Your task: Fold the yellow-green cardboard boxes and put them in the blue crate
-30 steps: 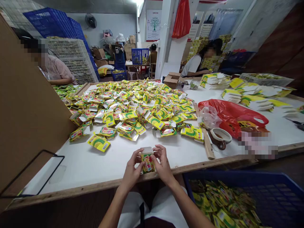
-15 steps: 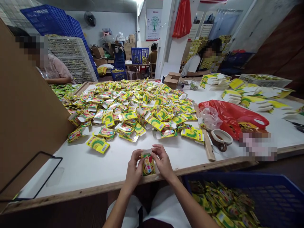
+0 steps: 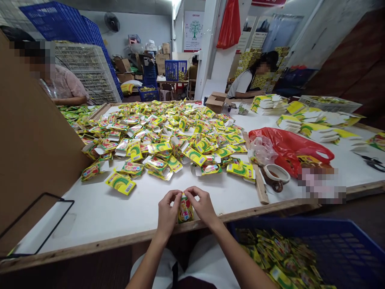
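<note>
A small yellow, green and red printed carton (image 3: 185, 209) stands at the table's front edge with its printed front toward me. My left hand (image 3: 169, 208) pinches its upper left corner, thumb and fingers together. On the upper right, my right hand (image 3: 201, 204) pinches the same carton near its top edge. The fingertips of both hands almost meet there and cover part of the top. Beyond my hands lies a wide heap of similar cartons (image 3: 164, 147), many with white end flaps sticking out.
A blue basket (image 3: 339, 241) of cartons sits below the table edge at right. A wooden strip (image 3: 261, 188), a brown cup (image 3: 276, 176) and a red plastic bag (image 3: 279, 140) lie right of the heap. Cardboard (image 3: 33, 128) and a black wire frame (image 3: 55, 228) stand left. Two people sit across.
The white flap showing at the carton's top has gone down out of sight. My fingertips have come closer together over the top edge. The view has shifted slightly.
</note>
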A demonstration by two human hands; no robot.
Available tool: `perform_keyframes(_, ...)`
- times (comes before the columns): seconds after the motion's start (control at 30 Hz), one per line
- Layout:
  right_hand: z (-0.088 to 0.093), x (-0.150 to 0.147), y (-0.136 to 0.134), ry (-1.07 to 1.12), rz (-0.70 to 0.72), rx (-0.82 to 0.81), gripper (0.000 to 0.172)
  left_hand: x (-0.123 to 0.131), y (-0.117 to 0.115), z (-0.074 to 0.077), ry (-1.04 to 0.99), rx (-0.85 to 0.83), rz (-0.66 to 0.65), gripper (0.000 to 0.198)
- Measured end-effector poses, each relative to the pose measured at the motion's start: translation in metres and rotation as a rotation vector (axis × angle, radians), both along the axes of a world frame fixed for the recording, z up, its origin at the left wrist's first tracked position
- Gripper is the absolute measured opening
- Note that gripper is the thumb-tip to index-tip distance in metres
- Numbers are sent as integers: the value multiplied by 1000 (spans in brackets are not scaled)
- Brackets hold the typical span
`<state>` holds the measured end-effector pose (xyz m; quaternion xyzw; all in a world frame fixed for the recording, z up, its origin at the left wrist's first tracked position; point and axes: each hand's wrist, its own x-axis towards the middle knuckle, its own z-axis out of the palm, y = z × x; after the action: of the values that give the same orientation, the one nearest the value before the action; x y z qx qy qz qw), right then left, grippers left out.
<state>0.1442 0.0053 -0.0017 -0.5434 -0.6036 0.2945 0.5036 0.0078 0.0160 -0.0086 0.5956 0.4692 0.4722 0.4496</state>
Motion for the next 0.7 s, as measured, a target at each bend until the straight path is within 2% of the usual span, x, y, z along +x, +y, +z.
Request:
perform_keyframes(0.17, 3, 3, 1, 2, 4, -33, 17, -2, 3, 2, -2, 1, -30, 20)
perform_keyframes(0.37, -9, -4, -12, 139, 82, -35, 13, -8, -9, -5, -38, 25, -101, 18)
perform_keyframes(0.47, -3, 2, -21, 115, 45, -25, 14, -13, -9, -3, 3, 63, -122, 19)
perform_keyframes(0.53, 9, 26, -33, 28, -62, -12, 17, -20, 3, 0, 44, 62, -71, 22)
perform_keyframes(0.6, 23, 65, -49, -112, -207, -27, 20, -30, 28, 1, 92, 41, 50, 31)
perform_keyframes(0.7, 36, 126, -73, -381, -350, -47, 22, -45, 82, 1, 256, 32, 355, 56)
